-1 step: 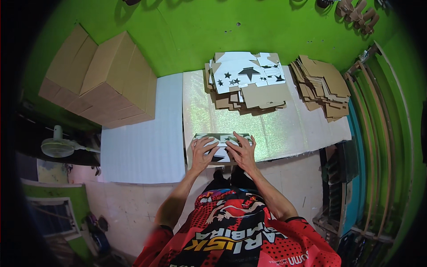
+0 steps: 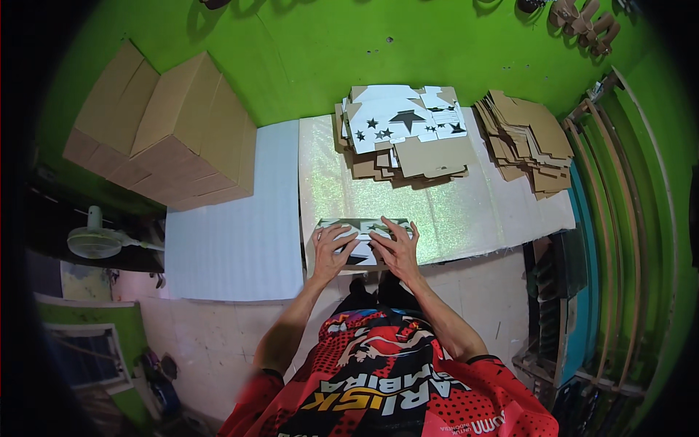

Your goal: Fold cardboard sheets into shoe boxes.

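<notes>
A small white cardboard box (image 2: 360,258) printed with black stars lies at the near edge of the table, in front of my body. My left hand (image 2: 331,250) grips its left part, with the thumb and fingers bent over the top. On the right part, my right hand (image 2: 396,249) holds it the same way, its fingers reaching toward the far edge. Both thumbs lie close together near the box's middle. My hands cover much of the box, so its folds are partly hidden.
Flat star-printed box blanks (image 2: 408,120) are stacked at the back of the table (image 2: 320,160). Plain brown blanks (image 2: 528,142) lie to their right. Large brown cartons (image 2: 189,138) stand at the far left, near a fan (image 2: 97,240). A rack (image 2: 611,218) borders the right.
</notes>
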A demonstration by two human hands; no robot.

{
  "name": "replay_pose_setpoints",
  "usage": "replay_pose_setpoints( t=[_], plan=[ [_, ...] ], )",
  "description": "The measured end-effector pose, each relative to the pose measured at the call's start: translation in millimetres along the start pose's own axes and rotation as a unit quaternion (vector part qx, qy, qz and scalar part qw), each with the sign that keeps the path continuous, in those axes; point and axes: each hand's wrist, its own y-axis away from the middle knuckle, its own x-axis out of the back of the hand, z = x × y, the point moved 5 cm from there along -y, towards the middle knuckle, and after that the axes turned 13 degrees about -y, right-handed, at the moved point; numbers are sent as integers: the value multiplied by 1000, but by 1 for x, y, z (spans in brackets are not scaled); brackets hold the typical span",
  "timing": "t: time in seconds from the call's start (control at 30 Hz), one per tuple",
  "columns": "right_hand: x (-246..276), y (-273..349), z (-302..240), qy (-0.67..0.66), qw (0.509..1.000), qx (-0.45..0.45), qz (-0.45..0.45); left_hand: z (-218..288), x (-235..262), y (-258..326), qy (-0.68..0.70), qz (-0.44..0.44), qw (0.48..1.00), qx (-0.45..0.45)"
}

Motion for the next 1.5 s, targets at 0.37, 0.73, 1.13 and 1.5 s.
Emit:
replay_pose_setpoints(
  t=[0.37, 0.73, 1.13, 1.5],
  plan=[
    [-1, -1, 3, -20, 998, -46, 34, 1, 3, -3, 18, 32, 999, 1],
    [28, 14, 15, 53, 989, -113, -80, 4, -12, 9, -31, -42, 999, -12],
    [-24, 89, -38, 18, 977, 98, -190, -63, 8, 50, 27, 3, 989, 144],
    [-12, 72, 20, 34, 951, -74, -299, -11, -30, 112, 28, -278, 950, 136]
  ],
)
